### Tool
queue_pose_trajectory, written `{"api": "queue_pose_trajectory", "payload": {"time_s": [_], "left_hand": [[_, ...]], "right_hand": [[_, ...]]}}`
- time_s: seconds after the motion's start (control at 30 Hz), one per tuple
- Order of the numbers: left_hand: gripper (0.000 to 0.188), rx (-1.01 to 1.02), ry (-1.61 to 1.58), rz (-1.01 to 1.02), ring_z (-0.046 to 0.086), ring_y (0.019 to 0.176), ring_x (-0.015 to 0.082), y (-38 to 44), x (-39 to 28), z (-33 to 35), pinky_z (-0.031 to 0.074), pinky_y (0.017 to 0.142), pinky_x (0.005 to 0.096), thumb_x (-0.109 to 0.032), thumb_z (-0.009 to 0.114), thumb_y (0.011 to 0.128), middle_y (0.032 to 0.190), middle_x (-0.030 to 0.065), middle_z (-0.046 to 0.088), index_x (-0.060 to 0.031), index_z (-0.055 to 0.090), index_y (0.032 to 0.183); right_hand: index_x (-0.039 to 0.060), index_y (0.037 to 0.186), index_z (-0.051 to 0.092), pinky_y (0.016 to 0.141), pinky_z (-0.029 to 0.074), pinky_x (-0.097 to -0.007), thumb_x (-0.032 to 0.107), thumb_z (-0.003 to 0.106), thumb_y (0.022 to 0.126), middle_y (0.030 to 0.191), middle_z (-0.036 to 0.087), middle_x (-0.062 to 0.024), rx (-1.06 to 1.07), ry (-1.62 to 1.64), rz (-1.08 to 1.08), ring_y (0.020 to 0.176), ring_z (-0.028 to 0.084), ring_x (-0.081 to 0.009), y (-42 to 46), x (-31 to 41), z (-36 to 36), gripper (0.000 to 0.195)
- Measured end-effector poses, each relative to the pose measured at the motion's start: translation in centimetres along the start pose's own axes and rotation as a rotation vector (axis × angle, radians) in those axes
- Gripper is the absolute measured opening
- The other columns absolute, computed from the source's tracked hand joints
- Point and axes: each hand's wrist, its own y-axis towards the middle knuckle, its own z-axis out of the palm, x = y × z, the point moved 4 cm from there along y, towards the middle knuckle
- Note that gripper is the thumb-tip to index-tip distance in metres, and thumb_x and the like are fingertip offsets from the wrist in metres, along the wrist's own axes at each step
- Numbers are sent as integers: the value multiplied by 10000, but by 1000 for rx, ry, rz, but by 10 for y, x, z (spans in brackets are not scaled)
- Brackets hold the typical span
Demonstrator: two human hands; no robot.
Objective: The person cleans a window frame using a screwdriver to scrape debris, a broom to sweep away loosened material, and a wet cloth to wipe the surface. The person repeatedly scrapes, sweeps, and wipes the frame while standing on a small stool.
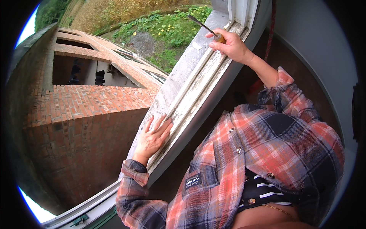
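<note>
My right hand (233, 47) grips the amber handle of a flat-blade screwdriver (201, 25) above the far end of the window sill. Its dark shaft points outward, away from my body. Flat on the sill's outer part lies my left hand (151, 138), fingers spread and holding nothing. Between the hands runs a white window frame track (187, 107), its grooves marked with dirt and flaking residue. Along its outer side is a grey concrete ledge (173, 86) with pale patches and a small white flake (196, 45) near the right hand.
Outside, below the ledge, stands a brick building (94, 98) with large openings. Green plants (171, 30) grow beyond it. An upright white window frame (241, 11) bounds the track's far end. A green latch (80, 219) sits on the frame at lower left. A red patterned strap (269, 37) hangs by the inner wall.
</note>
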Motion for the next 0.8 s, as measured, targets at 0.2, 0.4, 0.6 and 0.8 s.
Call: {"api": "queue_pose_trajectory", "payload": {"time_s": [0.2,0.4,0.6,0.8], "left_hand": [[242,-256,-39,60,521,1218,174,3,3,8,356,1043,384,-155,588,827,1160,2,634,-125,666,1054],[178,-283,-71,136,574,1060,185,18,6,6,450,881,354,-134,606,762,1008,31,628,-89,654,927],[183,-437,-61,83,592,1008,208,14,11,-10,462,827,341,-69,625,720,969,52,639,-56,657,899],[42,-307,164,-264,581,987,248,-8,91,20,436,850,395,-50,573,756,892,78,621,-66,594,790]], "right_hand": [[53,1175,610,547,425,-179,169,638,920,730,613,23,-1,6,-1,598,495,-12,0,-3,0,281],[49,1167,613,533,406,-188,168,649,916,717,604,22,-21,5,8,573,472,-17,1,-1,0,281],[44,1171,611,517,399,-190,169,641,920,706,612,12,-16,33,36,563,477,-16,1,-8,0,282],[44,1184,606,524,400,-188,157,634,917,700,610,2,-24,29,25,553,474,-19,2,-3,-1,292]]}}
